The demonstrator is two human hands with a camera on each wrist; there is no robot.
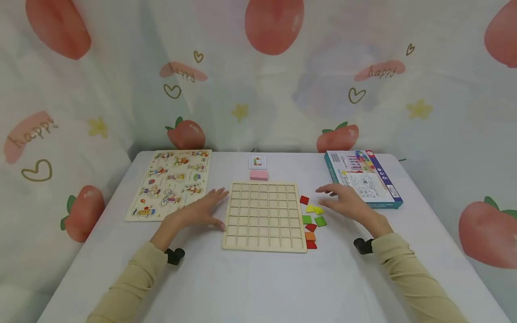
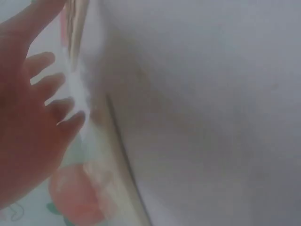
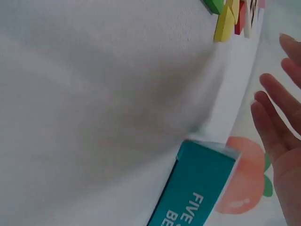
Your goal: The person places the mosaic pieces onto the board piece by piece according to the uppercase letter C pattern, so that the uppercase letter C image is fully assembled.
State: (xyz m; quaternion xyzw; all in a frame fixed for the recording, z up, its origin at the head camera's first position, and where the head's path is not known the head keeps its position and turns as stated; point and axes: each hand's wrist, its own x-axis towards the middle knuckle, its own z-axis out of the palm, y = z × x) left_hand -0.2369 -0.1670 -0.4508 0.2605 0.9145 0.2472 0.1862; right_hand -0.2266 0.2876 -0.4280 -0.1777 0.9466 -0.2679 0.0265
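A square wooden grid board (image 1: 264, 216) lies flat in the middle of the white table. My left hand (image 1: 200, 210) is at its left edge, fingers spread and thumb by the rim; whether it touches the board I cannot tell. Over the table to the right hovers my right hand (image 1: 345, 204), its fingers loosely extended and holding nothing. Between that hand and the board lie several small tiles: a red square (image 1: 304, 200), yellow pieces (image 1: 318, 210), green squares (image 1: 321, 221) and an orange one (image 1: 310, 236). In the left wrist view the left fingers (image 2: 49, 89) are apart.
A wooden picture puzzle board (image 1: 169, 184) lies at the back left. Behind the grid board are a pink block (image 1: 259, 175) and a small pattern card (image 1: 257, 162). A teal-sided box (image 1: 363, 179) sits at the back right, near the right hand. Printed curtains surround the table.
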